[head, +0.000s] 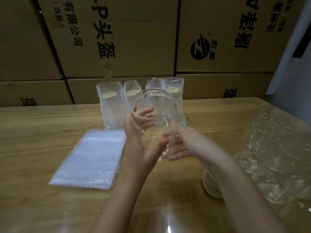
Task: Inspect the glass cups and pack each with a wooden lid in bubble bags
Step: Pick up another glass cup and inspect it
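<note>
A clear glass cup (154, 115) is held up over the table, tilted with its open mouth toward me. My left hand (139, 140) grips its left side, fingers curled round the wall. My right hand (183, 147) lies with straight fingers under and against the cup's base. A stack of flat bubble bags (89, 158) lies on the table at the left. Several cups packed in bubble bags (111, 105) stand at the back, wooden lids showing inside. A stack of wooden lids (211, 185) sits partly hidden behind my right forearm.
Several bare glass cups (277, 157) lie grouped on the right of the wooden table (33, 128). Stacked cardboard boxes (117, 39) form a wall right behind the table. Another glass (168, 221) sits at the near edge, blurred.
</note>
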